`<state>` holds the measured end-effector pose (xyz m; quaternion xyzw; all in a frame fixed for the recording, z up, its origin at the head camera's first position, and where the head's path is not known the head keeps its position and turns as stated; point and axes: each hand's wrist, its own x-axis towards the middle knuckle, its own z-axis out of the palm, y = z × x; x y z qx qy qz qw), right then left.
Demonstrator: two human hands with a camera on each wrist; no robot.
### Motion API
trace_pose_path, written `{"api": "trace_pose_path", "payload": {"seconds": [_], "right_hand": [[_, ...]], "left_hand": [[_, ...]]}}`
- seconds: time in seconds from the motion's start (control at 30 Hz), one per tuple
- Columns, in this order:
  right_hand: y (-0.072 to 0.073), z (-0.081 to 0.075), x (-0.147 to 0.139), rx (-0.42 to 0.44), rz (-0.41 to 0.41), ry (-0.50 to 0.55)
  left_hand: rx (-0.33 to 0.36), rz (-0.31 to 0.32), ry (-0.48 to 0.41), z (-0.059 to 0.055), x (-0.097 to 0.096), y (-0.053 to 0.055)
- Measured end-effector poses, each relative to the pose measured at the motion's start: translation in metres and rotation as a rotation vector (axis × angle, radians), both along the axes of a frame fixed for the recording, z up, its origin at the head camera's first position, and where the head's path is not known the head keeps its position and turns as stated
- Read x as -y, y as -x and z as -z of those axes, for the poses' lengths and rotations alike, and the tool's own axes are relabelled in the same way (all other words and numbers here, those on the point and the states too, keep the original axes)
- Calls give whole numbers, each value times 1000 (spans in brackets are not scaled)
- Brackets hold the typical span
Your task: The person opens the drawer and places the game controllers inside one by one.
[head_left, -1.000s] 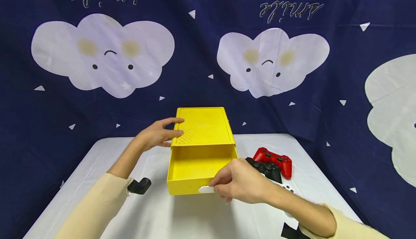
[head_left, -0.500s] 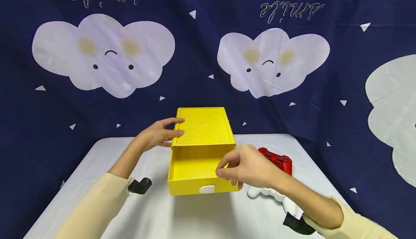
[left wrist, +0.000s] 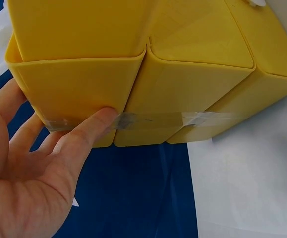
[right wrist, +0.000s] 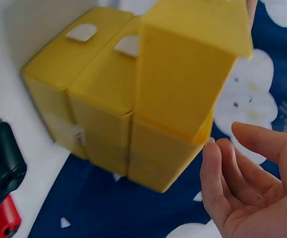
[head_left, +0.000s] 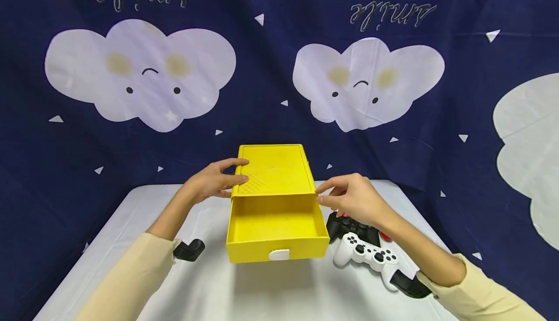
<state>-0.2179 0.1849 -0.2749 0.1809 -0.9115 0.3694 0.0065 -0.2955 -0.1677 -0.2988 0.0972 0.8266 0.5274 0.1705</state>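
A yellow stack of drawer boxes [head_left: 275, 166] stands on the white table; the wrist views show three boxes, with tape across their side. The top drawer [head_left: 277, 249] is pulled out, and its inside looks bare. It has a white tab handle [head_left: 279, 254]. My left hand [head_left: 212, 181] rests on the top's left edge, with other fingers along the side [left wrist: 39, 168]. My right hand [head_left: 355, 200] hovers by the right front corner of the top box, fingertips near or touching its edge. In the right wrist view its thumb and fingers [right wrist: 210, 171] are apart, holding nothing.
To the right of the stack lie a white game controller [head_left: 369, 255], a black controller [head_left: 353, 228] and a partly hidden red controller [head_left: 385, 236]. A dark blue cloth [head_left: 262, 69] with clouds hangs behind the table. Black wrist devices [head_left: 189, 250] sit at both sleeves.
My right hand has let go of the white tab handle and moved back and to the right, up to the box's corner. The left hand and the pulled-out drawer have stayed put.
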Motion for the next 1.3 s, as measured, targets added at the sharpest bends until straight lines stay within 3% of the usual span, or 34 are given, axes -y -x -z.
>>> {"api": "trace_pose_path", "payload": {"seconds": [0.17, 0.53, 0.77, 1.3], "right_hand": [[11, 9, -18, 8, 54, -25], [23, 49, -61, 59, 102, -125], [22, 69, -88, 118, 160, -222], [14, 111, -131, 235, 167, -213]], "left_hand": [[-9, -10, 4, -2, 2, -2], [-4, -30, -2, 0, 3, -3], [-7, -24, -8, -1, 4, -3], [-3, -27, -8, 1, -2, -1]]}}
